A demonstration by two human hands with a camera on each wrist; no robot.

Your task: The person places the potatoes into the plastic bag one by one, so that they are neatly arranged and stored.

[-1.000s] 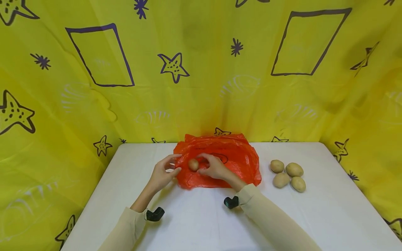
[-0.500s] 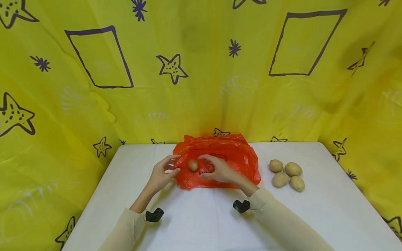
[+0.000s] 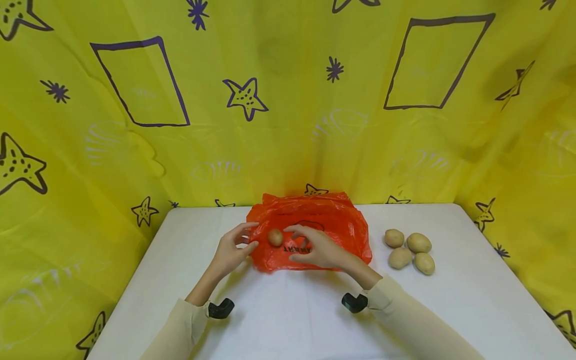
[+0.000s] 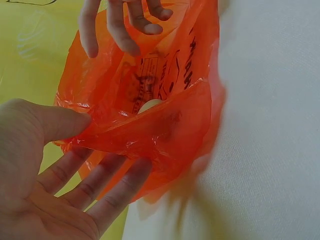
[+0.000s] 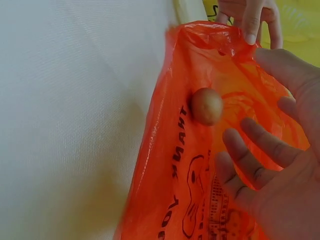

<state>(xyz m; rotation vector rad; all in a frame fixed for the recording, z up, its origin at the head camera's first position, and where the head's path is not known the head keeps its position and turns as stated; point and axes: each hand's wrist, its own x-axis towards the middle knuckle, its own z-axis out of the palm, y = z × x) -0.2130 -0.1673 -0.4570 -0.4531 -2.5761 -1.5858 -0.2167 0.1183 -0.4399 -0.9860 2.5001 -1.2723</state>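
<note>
A red plastic bag (image 3: 333, 235) with black print lies spread on the white table, its mouth held wide. Inside it, near the left end, rests a single potato (image 3: 275, 237), which looks round and brown in the right wrist view. My left hand (image 3: 230, 252) holds the bag's left rim, thumb on the inner side and fingers behind the plastic (image 4: 165, 125). Over the bag, to the right of the potato and apart from it, my right hand (image 3: 320, 248) has its fingers spread and loosely bent, holding nothing. In the left wrist view the rim partly hides the potato.
Several pale potatoes (image 3: 408, 251) sit grouped on the table right of the bag. A yellow patterned curtain (image 3: 288, 150) stands along the back and both sides of the white table (image 3: 288, 310).
My right hand has drawn back to the right, away from the potato in the bag. The left hand stays at the rim, and the potato has kept its place.
</note>
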